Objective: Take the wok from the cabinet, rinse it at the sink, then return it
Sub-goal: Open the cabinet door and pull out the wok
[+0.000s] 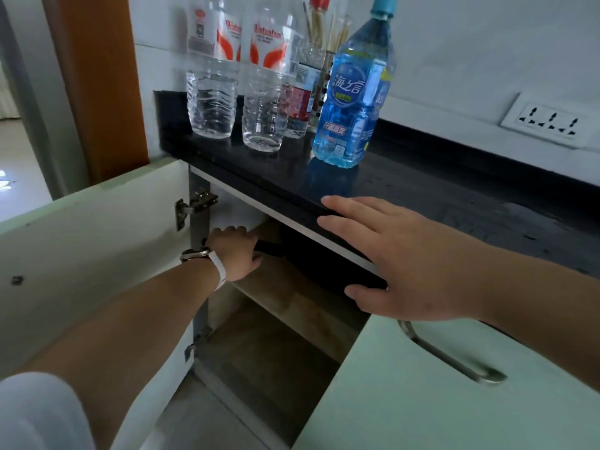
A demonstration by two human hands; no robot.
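Observation:
The black wok [311,254] sits on the upper shelf inside the open cabinet [292,306], mostly hidden under the black countertop [422,196]. Its dark handle [269,247] points left. My left hand [235,251], with a watch and a white band on the wrist, reaches into the cabinet and is closed around that handle. My right hand [399,254] rests flat on the countertop's front edge, fingers spread, holding nothing.
The pale green left door [91,241] stands swung wide open; the right door [454,384] with a metal bar handle [454,355] is closed. Clear water bottles [212,66] and a blue bottle [354,89] stand on the counter. A wall socket [548,120] is at right.

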